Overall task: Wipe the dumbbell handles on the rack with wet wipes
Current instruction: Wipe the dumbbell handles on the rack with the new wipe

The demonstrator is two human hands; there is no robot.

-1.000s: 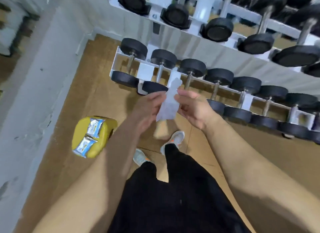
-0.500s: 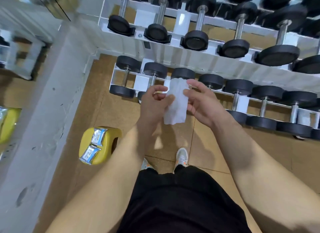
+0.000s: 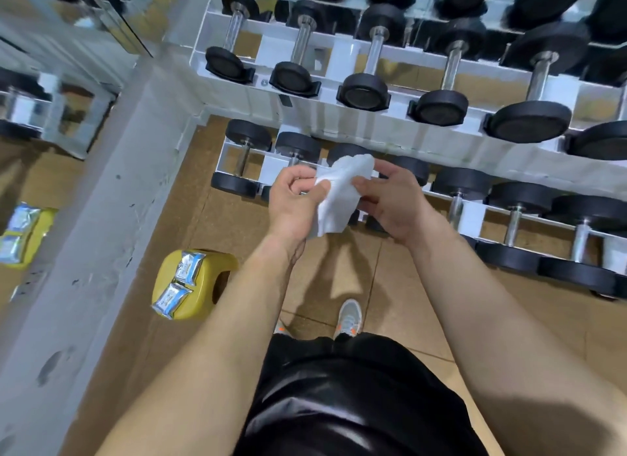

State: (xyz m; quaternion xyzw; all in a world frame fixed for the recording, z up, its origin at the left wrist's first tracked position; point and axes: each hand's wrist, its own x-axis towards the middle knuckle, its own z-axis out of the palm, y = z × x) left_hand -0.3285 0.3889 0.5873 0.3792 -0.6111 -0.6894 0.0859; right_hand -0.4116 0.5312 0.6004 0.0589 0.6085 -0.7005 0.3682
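**wipe being readied, no handle touched yet**

a white wet wipe (image 3: 339,198) is held in mid-air in front of the lower tier of the rack (image 3: 390,140), clear of every dumbbell. its left edge is pinched by the curled thumb and fingers of the left hand (image 3: 295,204), and its right edge by the thumb and fingers of the right hand (image 3: 395,201). its top is bunched, and its lower part hangs loose between the two hands.

the step in hand is judged to be the opening or folding of the wipe; wiping itself is not yet begun. the handles (image 3: 241,157) of the lower row are seen bare and untouched, though those directly behind the hands are hidden.

for the next move, the wipe would need to be gathered into one palm, lowered to a chrome bar between the black heads, and wrapped round it. two sealed packets (image 3: 188,269) are seen on a yellow stool (image 3: 207,296) on the floor to the left.
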